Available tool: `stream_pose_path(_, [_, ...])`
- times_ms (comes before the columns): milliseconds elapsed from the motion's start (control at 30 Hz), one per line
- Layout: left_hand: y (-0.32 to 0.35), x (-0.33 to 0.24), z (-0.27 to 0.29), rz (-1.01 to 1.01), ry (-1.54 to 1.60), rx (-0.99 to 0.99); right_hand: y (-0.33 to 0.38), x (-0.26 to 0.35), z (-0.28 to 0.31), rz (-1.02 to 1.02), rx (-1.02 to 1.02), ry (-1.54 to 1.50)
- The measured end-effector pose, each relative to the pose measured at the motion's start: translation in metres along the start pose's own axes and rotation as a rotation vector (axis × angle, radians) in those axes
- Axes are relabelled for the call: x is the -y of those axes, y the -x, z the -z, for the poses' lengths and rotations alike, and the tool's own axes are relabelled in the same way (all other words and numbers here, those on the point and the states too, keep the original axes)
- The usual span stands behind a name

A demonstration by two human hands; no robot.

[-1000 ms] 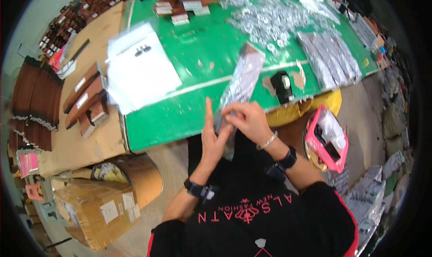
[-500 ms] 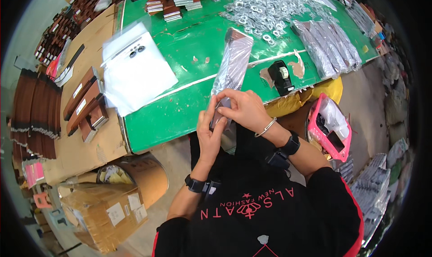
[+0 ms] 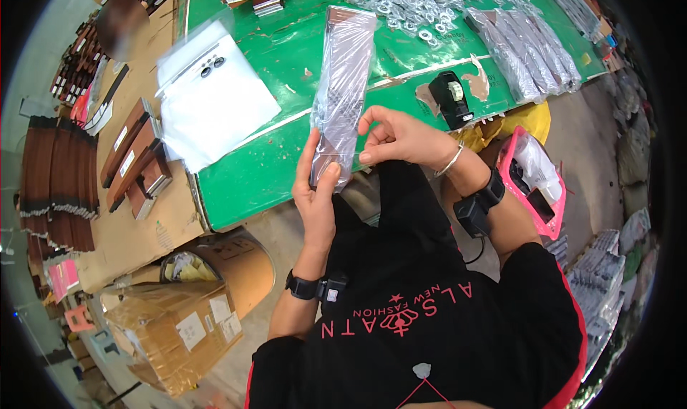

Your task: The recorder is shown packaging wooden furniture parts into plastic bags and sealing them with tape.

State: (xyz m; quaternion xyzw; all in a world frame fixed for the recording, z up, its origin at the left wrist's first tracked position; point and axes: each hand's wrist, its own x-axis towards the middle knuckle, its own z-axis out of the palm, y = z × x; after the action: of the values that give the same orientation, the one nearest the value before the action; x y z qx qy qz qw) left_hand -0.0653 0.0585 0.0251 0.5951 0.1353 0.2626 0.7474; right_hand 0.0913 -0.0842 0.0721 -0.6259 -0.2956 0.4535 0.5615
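Note:
A long brown board in a clear plastic bag [image 3: 345, 72] slants over the near edge of the green table. Its near end is gripped by my left hand [image 3: 315, 201], thumb on top and fingers along the left side. To the right of the bag, my right hand [image 3: 401, 138] has its thumb and forefinger pinched together. A thin clear strip or film edge seems to run from the bag to those fingertips, too fine to make out. A black tape dispenser [image 3: 454, 100] sits on the table beyond my right hand.
White plastic bags [image 3: 215, 108] lie on the left of the green table [image 3: 236, 205]. Several wrapped boards [image 3: 526, 55] and a heap of small bagged metal parts [image 3: 429, 5] lie farther back. Brown boards [image 3: 136, 155] rest on cardboard at left. A pink basket [image 3: 557, 219] stands at right.
My right hand has moved off the package to the right, and my hands are apart. The bagged board has shifted left and turned its wide face up in my left hand.

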Motion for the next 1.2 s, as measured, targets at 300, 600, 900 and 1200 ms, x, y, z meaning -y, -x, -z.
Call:
stream_pose_path(300, [0.001,-0.025,-0.017,0.216,0.294,-0.016,-0.005,-0.03,-0.021,0.202,-0.164,-0.118])
stream_pose_path(600, [0.014,-0.021,-0.011,0.317,0.492,0.117,-0.009,-0.059,-0.032,0.342,-0.185,-0.309])
stream_pose_path(900, [-0.003,-0.03,-0.034,0.404,0.562,0.403,0.069,-0.026,0.016,0.487,-0.504,0.07])
stream_pose_path(1200, [-0.051,-0.04,-0.119,0.473,0.158,0.737,0.172,-0.031,0.129,0.416,-0.773,0.112])
